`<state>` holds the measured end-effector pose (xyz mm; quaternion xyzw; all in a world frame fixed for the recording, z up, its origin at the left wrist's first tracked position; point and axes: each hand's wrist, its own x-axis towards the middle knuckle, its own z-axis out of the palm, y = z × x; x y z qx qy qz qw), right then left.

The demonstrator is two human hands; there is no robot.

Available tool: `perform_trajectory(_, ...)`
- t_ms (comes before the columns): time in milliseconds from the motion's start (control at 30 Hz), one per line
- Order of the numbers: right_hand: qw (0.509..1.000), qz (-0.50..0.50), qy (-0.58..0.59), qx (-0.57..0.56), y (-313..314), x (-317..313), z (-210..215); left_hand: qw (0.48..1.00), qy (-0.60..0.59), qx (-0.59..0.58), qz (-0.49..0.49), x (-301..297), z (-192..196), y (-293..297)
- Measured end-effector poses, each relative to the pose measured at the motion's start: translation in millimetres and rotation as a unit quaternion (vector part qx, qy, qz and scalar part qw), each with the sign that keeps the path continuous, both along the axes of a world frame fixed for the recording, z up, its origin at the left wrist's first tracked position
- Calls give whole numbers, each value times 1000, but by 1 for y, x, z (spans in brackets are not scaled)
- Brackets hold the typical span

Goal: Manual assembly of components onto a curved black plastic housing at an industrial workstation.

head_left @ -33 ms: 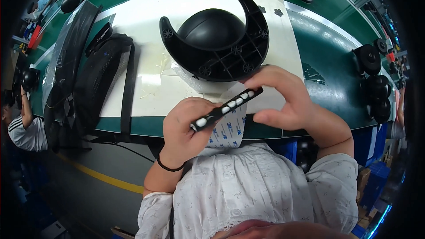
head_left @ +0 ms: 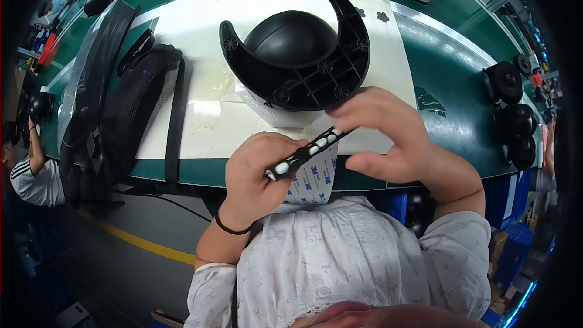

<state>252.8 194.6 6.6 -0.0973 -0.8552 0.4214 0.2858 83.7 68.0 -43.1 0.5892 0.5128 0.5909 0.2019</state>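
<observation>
My left hand (head_left: 256, 167) is closed around the near end of a narrow black strip (head_left: 293, 166) with a row of white oval spots. The strip slants up to the right. My right hand (head_left: 392, 130) has its thumb spread apart from its fingers, and its fingertips touch the strip's far end. Just beyond it stands a black crescent-shaped plastic part (head_left: 306, 82) with a ribbed face, curving around a smooth black dome (head_left: 291, 37). White backing paper (head_left: 316, 182) with blue print hangs below the strip, over the table's front edge.
A white board (head_left: 203, 30) lies on the green table (head_left: 449, 42). To the left are a black mesh-covered piece (head_left: 136, 100), a black strap (head_left: 174, 121) and a plastic-wrapped black part (head_left: 94, 79). Black round parts (head_left: 516, 118) stand at the right edge. Another person (head_left: 39, 173) sits far left.
My right fingertips have shifted slightly left onto the strip's far end, covering more of it. The left hand keeps its hold, with the strip nearly in place.
</observation>
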Motion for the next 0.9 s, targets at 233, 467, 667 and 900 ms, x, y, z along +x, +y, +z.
perform_trajectory(233,984,53,-21,167,-14,-12,10,987,152,60,7,3,7,3)
perform_trajectory(467,952,0,175,250,-18,-16,-10,994,101,32,0,4,4,3)
perform_trajectory(667,942,43,110,314,-17,-14,-2,994,94,51,-9,4,2,5)
perform_trajectory(900,954,-4,262,146,-22,-25,-19,998,15,-56,30,8,-1,-4)
